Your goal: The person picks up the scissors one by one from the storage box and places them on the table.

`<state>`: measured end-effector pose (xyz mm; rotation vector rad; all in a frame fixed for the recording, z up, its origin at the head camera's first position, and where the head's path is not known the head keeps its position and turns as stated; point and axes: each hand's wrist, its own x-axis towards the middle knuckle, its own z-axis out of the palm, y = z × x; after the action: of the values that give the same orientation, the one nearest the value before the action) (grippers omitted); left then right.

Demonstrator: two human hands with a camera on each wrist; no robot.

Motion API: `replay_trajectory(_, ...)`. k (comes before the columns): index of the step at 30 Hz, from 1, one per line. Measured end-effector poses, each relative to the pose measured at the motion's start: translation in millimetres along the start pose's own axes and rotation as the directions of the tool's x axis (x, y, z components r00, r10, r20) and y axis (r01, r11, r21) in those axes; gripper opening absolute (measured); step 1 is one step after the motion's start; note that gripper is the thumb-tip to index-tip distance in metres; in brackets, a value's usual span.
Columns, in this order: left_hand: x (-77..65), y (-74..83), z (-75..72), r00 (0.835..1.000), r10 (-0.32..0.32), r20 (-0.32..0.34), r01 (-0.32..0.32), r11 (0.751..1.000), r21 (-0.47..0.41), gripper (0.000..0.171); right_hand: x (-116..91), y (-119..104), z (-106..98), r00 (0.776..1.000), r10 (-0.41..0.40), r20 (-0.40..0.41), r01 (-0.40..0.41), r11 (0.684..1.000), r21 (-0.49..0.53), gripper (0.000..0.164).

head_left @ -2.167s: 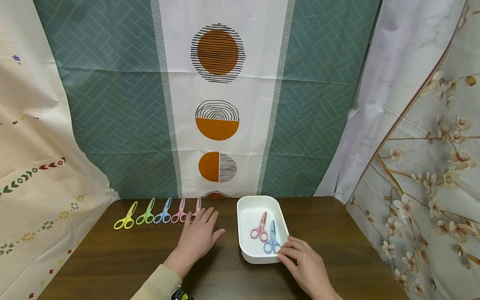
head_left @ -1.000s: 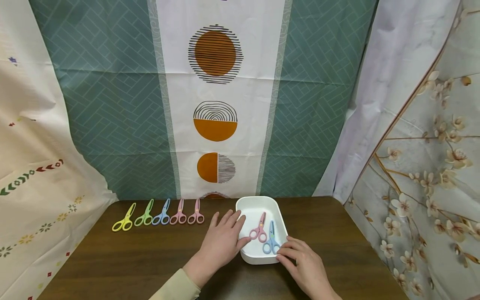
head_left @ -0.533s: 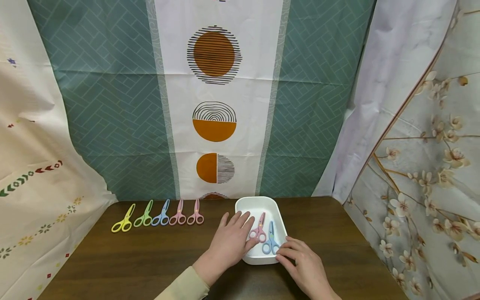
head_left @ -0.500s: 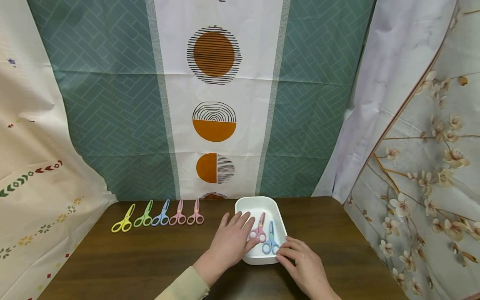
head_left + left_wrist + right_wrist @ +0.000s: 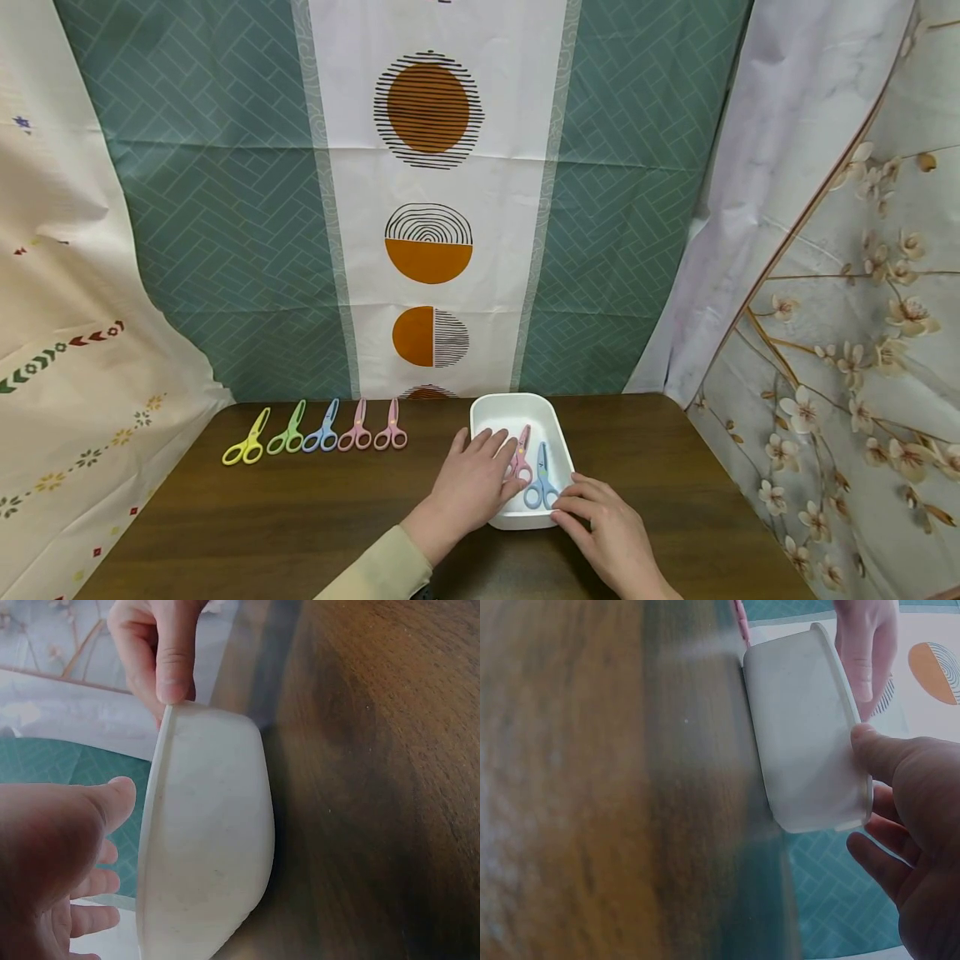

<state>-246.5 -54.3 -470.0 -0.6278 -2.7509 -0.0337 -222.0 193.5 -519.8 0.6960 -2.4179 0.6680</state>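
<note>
A white rectangular tray (image 5: 522, 522) holds a pink pair of scissors (image 5: 522, 450) and a blue pair of scissors (image 5: 542, 477). My left hand (image 5: 474, 485) hovers over the tray's left side, fingers extended and apart, thumb beside the pink scissors, partly covering their handle. In the left wrist view that hand (image 5: 45, 859) is above the rim, with nothing in it. At the near right corner my right hand (image 5: 609, 537) pinches the tray's rim between thumb and fingers. The right wrist view shows the thumb on the rim and the fingers on the far side.
Left on the dark wooden table (image 5: 300, 517) lies a row of scissors, blades pointing away: yellow (image 5: 255, 433), green (image 5: 293, 427), blue (image 5: 327, 430) and two pink pairs, one pink pair (image 5: 392, 427) nearest the tray. A patterned curtain (image 5: 442, 333) hangs behind the table.
My left hand has moved right from beside the row of scissors to over the tray, edging slightly further right lately. My right hand has kept its grip on the tray's corner.
</note>
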Motion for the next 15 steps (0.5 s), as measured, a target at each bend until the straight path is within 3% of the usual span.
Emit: replay_trajectory(15,7.7,2.9,9.0,1.000,0.029,0.012,-0.029,1.000,0.007,0.053,0.2,0.0,-0.8,1.000,-0.003,-0.001,0.003,1.000,-0.006,0.015)
